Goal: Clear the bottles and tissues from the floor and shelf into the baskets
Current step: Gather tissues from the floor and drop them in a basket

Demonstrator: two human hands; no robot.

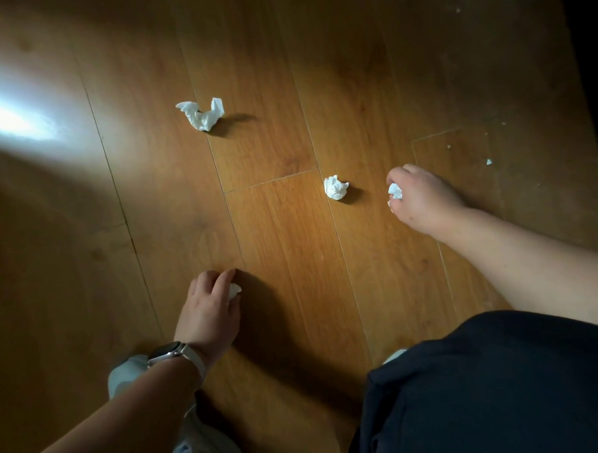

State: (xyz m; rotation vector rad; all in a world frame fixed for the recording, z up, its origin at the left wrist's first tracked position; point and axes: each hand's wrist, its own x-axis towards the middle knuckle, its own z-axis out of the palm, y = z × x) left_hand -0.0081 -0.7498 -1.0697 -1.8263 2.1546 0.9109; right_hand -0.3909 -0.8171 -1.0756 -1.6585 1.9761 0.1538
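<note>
4 white crumpled tissues show. The far tissue lies loose and half-opened on the wood floor, with 2 peaks sticking up, well apart from the others. The ball tissue is a tight wad on the floor, near the right hand. The right tissue is pinched in that hand's curled fingers, mostly hidden. The left tissue is a small wad gripped by the left hand, only its edge showing.

- I'm seeing a loose tissue lying farthest ahead on the floor.
- A balled tissue is lying nearer, just left of the right hand.
</note>
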